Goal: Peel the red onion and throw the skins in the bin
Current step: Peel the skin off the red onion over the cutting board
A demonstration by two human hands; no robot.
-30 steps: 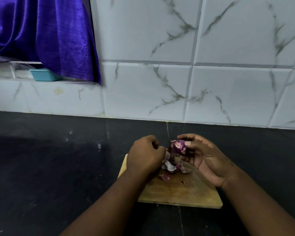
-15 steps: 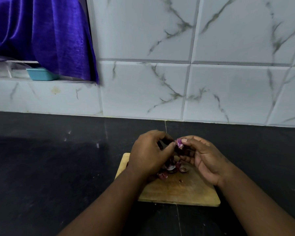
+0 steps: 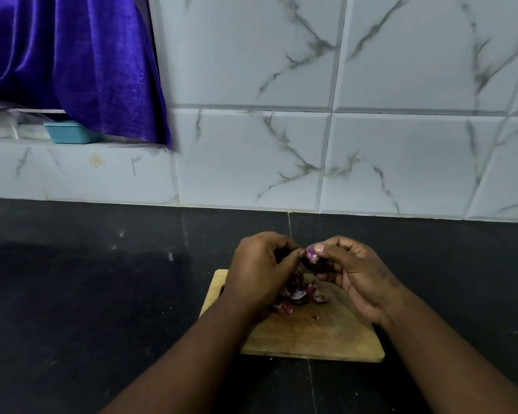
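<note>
A small red onion (image 3: 311,254) is held above the wooden cutting board (image 3: 317,333). My right hand (image 3: 352,271) grips it between thumb and fingers. My left hand (image 3: 259,270) is closed against the onion's left side, fingertips pinching at its skin. Only a small purple and white patch of the onion shows between the two hands. A heap of loose purple skins (image 3: 296,292) lies on the board just below the hands, partly hidden by my left hand. No bin is in view.
The board rests on a dark stone counter (image 3: 87,294) backed by a white marble-patterned tiled wall (image 3: 251,162). At the upper left a purple curtain (image 3: 72,61) hangs over a ledge holding a teal dish (image 3: 68,132).
My left hand rose from the skin heap and closed onto the onion's left side. The onion is more hidden between both hands than one second ago.
</note>
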